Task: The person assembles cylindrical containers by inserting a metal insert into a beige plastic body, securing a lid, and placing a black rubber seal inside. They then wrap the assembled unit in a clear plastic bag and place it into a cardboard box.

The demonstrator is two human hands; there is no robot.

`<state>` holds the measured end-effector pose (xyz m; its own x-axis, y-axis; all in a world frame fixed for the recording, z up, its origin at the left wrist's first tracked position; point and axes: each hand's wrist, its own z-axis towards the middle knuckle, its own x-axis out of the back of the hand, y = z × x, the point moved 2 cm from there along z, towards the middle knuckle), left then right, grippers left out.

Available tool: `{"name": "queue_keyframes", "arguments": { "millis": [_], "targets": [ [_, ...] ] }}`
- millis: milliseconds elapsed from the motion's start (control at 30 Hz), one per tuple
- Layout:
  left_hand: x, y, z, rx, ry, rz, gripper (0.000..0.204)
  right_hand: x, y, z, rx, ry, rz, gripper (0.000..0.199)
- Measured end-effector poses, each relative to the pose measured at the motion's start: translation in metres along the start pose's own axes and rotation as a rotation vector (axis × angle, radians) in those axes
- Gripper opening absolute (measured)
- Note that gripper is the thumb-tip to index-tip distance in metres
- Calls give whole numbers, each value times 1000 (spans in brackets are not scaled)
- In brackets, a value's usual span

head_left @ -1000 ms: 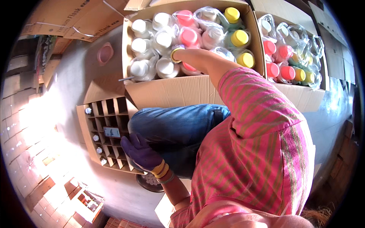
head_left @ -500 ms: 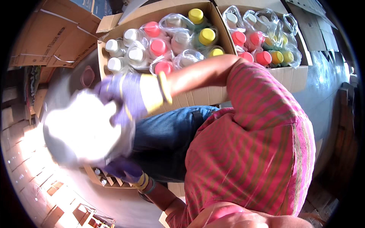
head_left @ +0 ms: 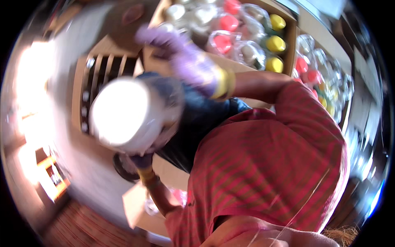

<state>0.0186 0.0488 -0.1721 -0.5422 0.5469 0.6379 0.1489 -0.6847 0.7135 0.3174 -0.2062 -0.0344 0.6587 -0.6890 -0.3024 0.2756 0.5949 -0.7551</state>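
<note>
A large white rounded container (head_left: 123,113), blurred and glaring in the light, is tilted over my legs with clear plastic around it. Its exact kind does not show. My left hand (head_left: 142,160), in a purple and yellow glove, grips it from its lower edge; most of the fingers are hidden behind it. My right hand (head_left: 181,53), gloved the same way, is apart from the container. Its fingers reach out, smeared by motion and holding nothing, close to an open carton (head_left: 242,68) of plastic-wrapped bottles with white, red and yellow caps.
A divided carton (head_left: 77,96) with narrow slots stands beyond the white container. Another carton of bagged bottles (head_left: 325,88) is at the right. An open box (head_left: 133,203) with something red in plastic sits by my left forearm. An orange crate (head_left: 53,177) lies at far left.
The view has turned. My right hand has let go of the white container and moved away from it. The container has come nearer my legs, still in my left hand.
</note>
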Motion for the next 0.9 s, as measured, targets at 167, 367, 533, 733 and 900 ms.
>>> {"name": "queue_keyframes", "arguments": {
  "millis": [167,367,533,733,900],
  "targets": [
    [-10,54,16,-116,-3,0,106,2,-32,17,261,-474,-406,68],
    [-30,1,-46,366,344,-596,32,35,-18,-29,217,-471,-411,78],
    [8,-7,40,125,476,-231,26,21,5,-124,128,-618,-259,76],
    [15,19,110,350,220,-874,33,-25,30,-99,279,-788,-245,54],
    [43,62,116,-252,153,-318,36,-91,92,29,-8,-822,-293,40]
  ]
}}
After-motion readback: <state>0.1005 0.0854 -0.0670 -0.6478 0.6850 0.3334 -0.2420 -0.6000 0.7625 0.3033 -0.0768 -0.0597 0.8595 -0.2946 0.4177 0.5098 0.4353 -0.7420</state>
